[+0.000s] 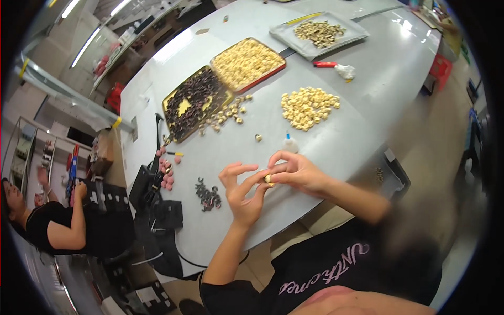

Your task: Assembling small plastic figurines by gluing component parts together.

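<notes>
My left hand [243,198] and my right hand [300,174] meet over the near side of the table. Thumbs and fingertips of both pinch one small rounded gold piece [269,179]. On the left hand, the other fingers stand raised and apart. Just beyond my right hand stands a small white bottle with a blue tip [290,143]. A single gold piece [258,138] lies to the left of the bottle. Further off is a loose pile of gold pieces [310,107]. Small dark curved pieces [208,196] lie left of my left hand.
On the grey table [362,94] sit a red-edged tray [266,76] of gold pieces, a tray [184,107] of dark pieces, and a pale tray [310,52] at the back. A red tool [325,64], pink balls [167,176] and black boxes [167,214] lie about. Another person [63,226] is at left.
</notes>
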The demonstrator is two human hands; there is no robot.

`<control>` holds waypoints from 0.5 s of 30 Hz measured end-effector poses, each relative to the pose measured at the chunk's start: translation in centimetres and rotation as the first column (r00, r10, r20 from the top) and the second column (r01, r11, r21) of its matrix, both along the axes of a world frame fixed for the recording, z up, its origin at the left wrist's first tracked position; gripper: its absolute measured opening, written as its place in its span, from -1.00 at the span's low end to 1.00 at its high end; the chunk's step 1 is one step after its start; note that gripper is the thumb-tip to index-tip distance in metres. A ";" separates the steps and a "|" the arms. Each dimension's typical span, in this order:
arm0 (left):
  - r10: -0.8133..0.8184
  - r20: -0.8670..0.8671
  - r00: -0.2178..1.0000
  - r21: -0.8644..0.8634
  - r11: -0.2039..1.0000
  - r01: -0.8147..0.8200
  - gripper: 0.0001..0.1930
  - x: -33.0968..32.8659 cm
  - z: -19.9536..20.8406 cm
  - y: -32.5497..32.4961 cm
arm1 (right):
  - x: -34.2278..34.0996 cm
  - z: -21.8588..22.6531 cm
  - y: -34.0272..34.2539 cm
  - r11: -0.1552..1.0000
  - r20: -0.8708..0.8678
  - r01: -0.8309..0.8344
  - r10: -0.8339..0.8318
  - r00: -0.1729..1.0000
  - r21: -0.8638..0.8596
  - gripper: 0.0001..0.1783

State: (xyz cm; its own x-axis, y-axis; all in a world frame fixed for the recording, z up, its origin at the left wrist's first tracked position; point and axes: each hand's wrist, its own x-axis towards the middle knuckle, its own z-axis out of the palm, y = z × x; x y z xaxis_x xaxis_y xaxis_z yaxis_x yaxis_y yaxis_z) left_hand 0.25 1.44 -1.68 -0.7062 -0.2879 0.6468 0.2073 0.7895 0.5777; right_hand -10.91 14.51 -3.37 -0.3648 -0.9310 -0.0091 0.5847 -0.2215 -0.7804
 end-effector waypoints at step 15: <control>-0.121 -0.002 0.993 0.096 0.988 0.120 -0.66 -0.3 -0.2 -0.3 | -1.0 0.1 -0.1 0.999 -0.199 -0.005 -0.002 0.980 -0.037 -0.54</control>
